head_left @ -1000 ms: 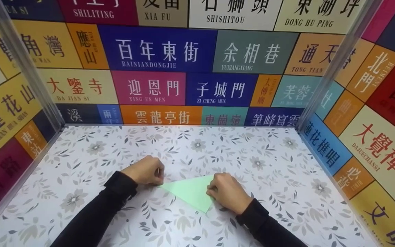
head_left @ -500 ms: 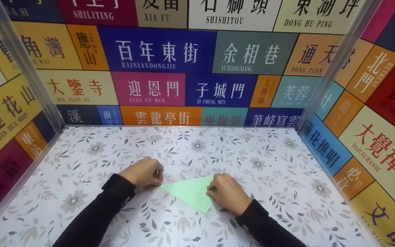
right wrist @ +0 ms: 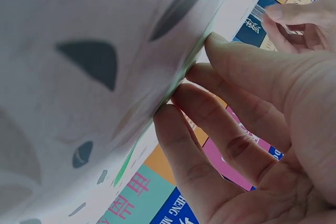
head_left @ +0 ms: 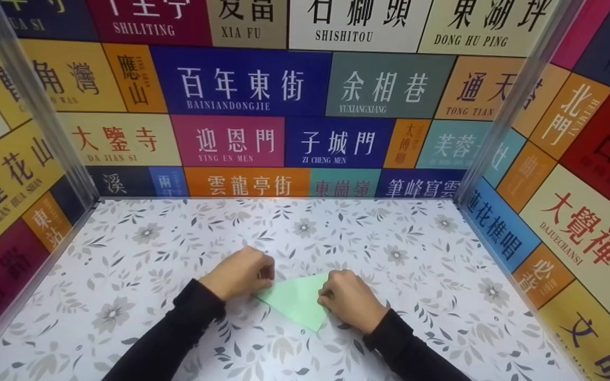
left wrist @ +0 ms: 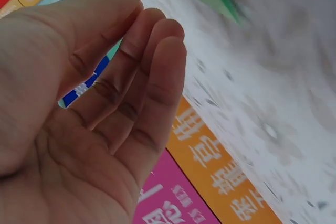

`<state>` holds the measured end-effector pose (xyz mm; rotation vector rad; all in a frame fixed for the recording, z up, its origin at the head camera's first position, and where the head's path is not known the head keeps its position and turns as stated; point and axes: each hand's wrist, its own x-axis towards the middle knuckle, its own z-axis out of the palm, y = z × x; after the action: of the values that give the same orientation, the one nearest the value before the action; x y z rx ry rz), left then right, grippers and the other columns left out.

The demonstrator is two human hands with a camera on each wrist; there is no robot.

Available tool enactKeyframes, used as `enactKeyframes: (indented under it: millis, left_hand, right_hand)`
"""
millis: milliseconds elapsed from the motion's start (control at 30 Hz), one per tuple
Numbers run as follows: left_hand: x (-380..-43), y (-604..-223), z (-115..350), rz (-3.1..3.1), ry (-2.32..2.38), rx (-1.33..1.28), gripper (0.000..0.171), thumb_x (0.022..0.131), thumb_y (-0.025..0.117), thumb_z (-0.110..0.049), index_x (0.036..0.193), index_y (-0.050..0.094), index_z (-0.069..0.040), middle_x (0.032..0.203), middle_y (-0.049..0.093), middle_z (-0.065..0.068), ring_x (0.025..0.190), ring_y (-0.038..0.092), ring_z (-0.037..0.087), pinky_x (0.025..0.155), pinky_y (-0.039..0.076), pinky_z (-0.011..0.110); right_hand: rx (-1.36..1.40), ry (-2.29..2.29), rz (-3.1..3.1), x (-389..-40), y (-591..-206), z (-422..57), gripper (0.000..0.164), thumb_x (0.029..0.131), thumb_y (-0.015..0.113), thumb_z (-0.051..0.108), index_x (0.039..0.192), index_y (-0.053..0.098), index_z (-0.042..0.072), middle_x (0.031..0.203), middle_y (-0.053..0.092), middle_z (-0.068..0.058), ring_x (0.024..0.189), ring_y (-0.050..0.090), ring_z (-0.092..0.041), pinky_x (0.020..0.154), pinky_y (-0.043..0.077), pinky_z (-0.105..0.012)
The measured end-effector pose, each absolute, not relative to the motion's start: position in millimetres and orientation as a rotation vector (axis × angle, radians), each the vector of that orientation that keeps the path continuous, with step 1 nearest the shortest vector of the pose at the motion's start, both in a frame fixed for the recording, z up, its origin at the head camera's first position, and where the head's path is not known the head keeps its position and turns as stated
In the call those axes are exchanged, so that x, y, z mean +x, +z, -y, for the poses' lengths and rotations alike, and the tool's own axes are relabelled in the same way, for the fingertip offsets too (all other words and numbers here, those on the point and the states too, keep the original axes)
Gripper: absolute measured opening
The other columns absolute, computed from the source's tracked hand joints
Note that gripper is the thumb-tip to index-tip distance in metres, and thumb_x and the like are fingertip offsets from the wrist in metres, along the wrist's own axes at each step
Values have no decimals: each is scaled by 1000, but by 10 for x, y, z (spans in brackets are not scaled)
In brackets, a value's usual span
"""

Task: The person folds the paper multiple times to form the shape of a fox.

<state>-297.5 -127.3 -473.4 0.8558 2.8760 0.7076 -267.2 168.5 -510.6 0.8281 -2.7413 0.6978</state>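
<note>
Paper point(head_left: 298, 301) on desk point(head_left: 347, 233)
Right hand point(head_left: 351, 297) presses its 3 o'clock edge; left hand point(head_left: 240, 272) covers its 9 o'clock corner; both unclenched.

1. Head view: floral tabletop point(head_left: 305, 248) and lettered back wall point(head_left: 262, 106) are seen from above, farther off, facing forward and down.
2. Left-wrist view: the left hand point(left wrist: 79, 145) is shown close up, palm side, at a tilt.
3. Right-wrist view: the right hand point(right wrist: 299, 124) is framed as closely; the left hand is shared with both others.
</note>
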Motion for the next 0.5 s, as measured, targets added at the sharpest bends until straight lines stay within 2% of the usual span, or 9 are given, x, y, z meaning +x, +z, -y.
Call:
enactKeyframes:
  millis: [200,400,500]
  left_hand:
    - [-2825,-4796,1093,-2863,712,995,8,96,93,-11,100,87,-11,95,86,5,84,78,18,82,68,35]
    - [-2713,-4848,952,-2949,666,1067,12,94,93,-10,104,87,-7,101,86,10,92,81,28,85,70,42]
    - [-2648,-4869,896,-3002,618,1052,14,94,93,-13,106,88,-8,103,83,9,92,79,28,81,69,44]
  right_hand:
    - [833,696,2758,-2658,-5119,-1667,12,86,96,3,98,92,5,89,81,-8,81,79,-26,76,69,-39]
    - [829,665,2766,-2663,-5109,-1667,12,87,97,5,97,92,7,89,81,-7,82,78,-27,77,68,-41]
    - [837,659,2755,-2665,-5098,-1677,11,87,97,4,96,92,6,88,80,-7,81,77,-27,77,68,-41]
